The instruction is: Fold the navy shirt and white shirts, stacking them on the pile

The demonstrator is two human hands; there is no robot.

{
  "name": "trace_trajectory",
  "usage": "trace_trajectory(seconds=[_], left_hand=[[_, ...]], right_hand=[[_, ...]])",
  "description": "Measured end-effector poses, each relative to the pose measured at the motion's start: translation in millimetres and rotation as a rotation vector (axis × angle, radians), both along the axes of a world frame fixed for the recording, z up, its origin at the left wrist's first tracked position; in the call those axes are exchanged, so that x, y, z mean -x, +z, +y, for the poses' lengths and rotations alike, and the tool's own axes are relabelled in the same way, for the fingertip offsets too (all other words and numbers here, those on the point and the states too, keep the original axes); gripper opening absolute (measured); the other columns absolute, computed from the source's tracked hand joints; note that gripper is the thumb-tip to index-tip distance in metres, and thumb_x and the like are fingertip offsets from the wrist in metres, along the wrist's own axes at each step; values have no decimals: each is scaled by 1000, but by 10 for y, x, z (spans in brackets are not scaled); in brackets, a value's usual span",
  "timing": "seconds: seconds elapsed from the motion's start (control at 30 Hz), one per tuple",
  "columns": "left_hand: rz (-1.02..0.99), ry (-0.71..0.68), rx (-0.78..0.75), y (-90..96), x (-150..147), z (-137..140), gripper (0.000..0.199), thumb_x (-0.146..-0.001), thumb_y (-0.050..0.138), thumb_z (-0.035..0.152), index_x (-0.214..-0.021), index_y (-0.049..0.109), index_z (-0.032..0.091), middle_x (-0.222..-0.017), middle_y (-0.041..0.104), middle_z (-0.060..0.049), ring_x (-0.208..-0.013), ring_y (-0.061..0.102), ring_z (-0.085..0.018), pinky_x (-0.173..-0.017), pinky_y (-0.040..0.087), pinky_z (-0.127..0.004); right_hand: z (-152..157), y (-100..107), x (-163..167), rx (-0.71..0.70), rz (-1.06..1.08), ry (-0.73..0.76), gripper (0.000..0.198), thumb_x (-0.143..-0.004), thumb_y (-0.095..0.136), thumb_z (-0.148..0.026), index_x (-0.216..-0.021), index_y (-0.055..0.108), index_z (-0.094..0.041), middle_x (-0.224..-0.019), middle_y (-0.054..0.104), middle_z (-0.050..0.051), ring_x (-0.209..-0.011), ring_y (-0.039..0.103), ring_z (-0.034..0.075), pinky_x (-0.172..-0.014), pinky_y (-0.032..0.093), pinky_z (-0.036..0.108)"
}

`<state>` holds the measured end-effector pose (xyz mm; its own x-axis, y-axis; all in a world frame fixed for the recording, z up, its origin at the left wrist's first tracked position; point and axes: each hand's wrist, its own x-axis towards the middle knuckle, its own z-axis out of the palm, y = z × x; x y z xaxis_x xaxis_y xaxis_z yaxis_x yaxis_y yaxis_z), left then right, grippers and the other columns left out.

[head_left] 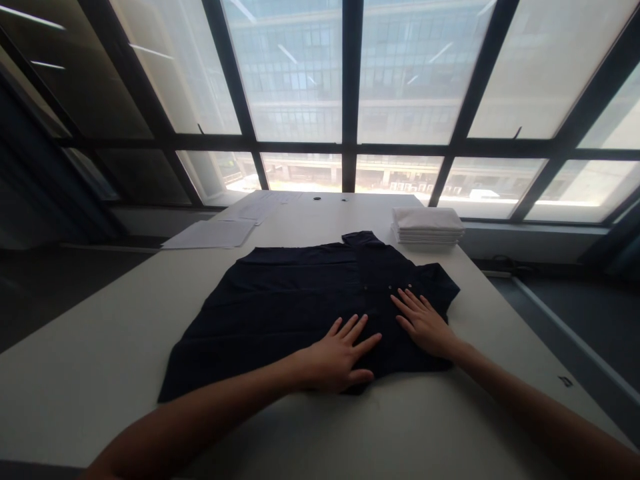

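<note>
A dark navy shirt (pixel 280 300) lies spread on the white table, its hem toward the left and its short sleeves and collar area toward the right. A few small light buttons show near its upper right part. My left hand (pixel 340 353) rests flat on the cloth near the close edge, fingers spread. Farther right, my right hand (pixel 423 323) also lies flat on the shirt, just below the buttons, with its fingers apart. Neither hand grips the fabric.
Folded white cloths (pixel 427 225) are stacked at the table's far right. Sheets of white paper (pixel 210 235) lie at the far left. A small black clip-like item (pixel 565 381) sits near the right edge of the white table (pixel 75 373). Large windows (pixel 300 73) stand behind.
</note>
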<state>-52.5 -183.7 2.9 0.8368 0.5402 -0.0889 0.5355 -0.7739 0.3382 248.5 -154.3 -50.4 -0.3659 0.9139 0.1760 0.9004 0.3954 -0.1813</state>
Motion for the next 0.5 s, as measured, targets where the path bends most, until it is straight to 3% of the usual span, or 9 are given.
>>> trace_trajectory(seconds=[0.1, 0.2, 0.37, 0.5], left_hand=[[36, 21, 61, 189, 212, 266, 75, -101, 42, 63, -163, 8, 38, -169, 6, -9, -155, 7, -36, -120, 16, -63], [27, 114, 21, 260, 475, 691, 70, -104, 38, 57, -162, 5, 38, -170, 8, -4, -156, 5, -31, -122, 13, -58], [52, 427, -101, -25, 790, 1258, 61, -107, 28, 52, -163, 17, 29, -169, 14, -4, -156, 8, -28, -123, 9, -56], [89, 434, -184, -244, 843, 1332, 61, -106, 28, 56, -161, 24, 33, -168, 19, -1, -156, 12, -28, -124, 7, -55]], right_hand=[[15, 18, 15, 4, 29, -15, 57, -104, 38, -46, -157, 39, -26, -165, 27, 7, -154, 20, 26, -123, 21, 56], [67, 63, 6, 3, 129, -18, 55, -104, 37, -46, -154, 45, -24, -163, 34, 10, -152, 27, 28, -122, 25, 57], [151, 102, -56, -20, 277, -10, 51, -105, 35, -40, -150, 50, -23, -159, 41, 10, -150, 32, 27, -122, 30, 53], [133, 43, -70, -12, 175, 40, 51, -103, 39, -41, -151, 48, -27, -161, 39, 7, -152, 28, 27, -123, 25, 56]])
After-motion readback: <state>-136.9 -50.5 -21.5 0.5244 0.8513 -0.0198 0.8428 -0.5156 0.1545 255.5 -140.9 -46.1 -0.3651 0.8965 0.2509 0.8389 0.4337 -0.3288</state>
